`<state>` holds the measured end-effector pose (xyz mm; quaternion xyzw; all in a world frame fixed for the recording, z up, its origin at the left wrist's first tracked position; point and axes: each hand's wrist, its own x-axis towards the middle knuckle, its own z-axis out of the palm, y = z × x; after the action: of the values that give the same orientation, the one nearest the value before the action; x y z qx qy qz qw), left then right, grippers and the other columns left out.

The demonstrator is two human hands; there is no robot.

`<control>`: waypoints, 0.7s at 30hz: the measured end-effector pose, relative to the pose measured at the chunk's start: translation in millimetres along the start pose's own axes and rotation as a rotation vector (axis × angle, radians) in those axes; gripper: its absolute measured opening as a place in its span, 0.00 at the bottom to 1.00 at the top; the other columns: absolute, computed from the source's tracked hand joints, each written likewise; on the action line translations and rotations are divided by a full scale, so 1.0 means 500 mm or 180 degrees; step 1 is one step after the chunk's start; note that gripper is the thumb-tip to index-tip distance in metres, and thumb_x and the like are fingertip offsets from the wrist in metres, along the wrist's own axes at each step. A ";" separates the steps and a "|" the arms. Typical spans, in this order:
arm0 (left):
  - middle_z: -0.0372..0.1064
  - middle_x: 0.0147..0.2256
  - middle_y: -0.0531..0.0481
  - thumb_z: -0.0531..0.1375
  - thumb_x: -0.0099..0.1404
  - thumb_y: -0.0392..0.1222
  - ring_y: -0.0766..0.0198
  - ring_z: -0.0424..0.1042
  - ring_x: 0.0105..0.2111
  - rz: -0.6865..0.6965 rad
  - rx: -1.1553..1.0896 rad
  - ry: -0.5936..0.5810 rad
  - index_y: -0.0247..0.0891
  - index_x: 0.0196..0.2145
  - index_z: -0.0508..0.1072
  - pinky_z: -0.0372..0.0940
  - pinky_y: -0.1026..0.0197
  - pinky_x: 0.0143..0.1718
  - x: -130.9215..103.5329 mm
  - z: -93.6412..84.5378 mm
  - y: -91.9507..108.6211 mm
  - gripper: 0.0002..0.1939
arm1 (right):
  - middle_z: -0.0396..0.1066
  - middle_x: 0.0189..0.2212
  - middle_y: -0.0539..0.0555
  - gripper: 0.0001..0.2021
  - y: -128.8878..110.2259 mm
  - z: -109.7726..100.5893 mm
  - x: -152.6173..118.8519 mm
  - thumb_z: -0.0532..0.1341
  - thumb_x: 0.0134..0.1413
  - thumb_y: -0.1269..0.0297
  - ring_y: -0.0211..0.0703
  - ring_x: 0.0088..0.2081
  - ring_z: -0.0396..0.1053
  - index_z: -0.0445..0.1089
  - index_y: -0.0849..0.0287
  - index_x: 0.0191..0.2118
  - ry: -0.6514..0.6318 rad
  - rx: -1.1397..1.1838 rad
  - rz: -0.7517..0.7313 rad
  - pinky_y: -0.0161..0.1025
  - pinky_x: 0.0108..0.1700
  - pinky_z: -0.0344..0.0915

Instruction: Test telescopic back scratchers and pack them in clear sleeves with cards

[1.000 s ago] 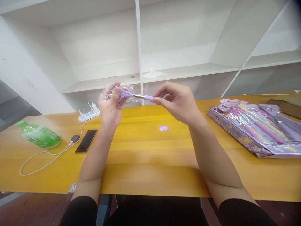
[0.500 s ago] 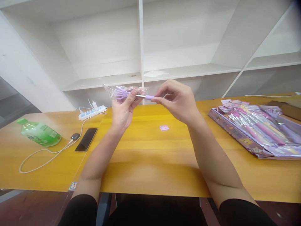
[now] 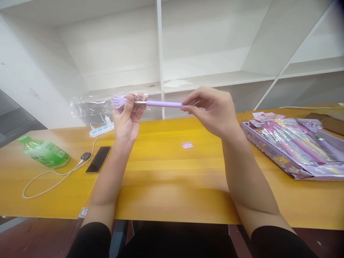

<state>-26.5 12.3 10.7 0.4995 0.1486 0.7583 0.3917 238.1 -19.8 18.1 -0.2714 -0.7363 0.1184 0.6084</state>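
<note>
A light purple back scratcher (image 3: 163,104) with a claw-like, hand-shaped head, a short metal rod and a long handle is held level above the table. My left hand (image 3: 128,120) is closed around it near the head, thumb on top. A crumpled clear plastic bag (image 3: 92,106) is in the same hand, stretching left past the head; whether the head sits inside it or behind it I cannot tell. Between thumb and fingertips, my right hand (image 3: 211,109) pinches the free end of the handle. Below on the table lies a small purple card (image 3: 187,145).
On the right stands a patterned purple box (image 3: 271,154) full of bagged back scratchers (image 3: 303,143). To the left are a green bottle (image 3: 44,152), a phone (image 3: 98,159), a white cable (image 3: 48,172) and a power strip (image 3: 100,131). White shelves (image 3: 201,80) rise behind the table.
The hands have moved apart, the left one leftward and the right one slightly rightward. Much more of the purple handle shows between them, and the bag now trails out to the left.
</note>
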 end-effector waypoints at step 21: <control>0.86 0.45 0.48 0.80 0.64 0.57 0.58 0.87 0.46 -0.0760 -0.0017 -0.0470 0.41 0.42 0.84 0.82 0.59 0.51 -0.070 0.058 -0.032 0.20 | 0.82 0.31 0.48 0.14 0.002 0.085 -0.026 0.65 0.78 0.54 0.41 0.27 0.69 0.79 0.48 0.36 0.0384 -0.1551 -0.1034 0.46 0.35 0.57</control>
<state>12.8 -8.2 -8.7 0.5316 0.1757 0.6678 0.4904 199.2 -19.6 -2.8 -0.2946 -0.7393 -0.1771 0.5790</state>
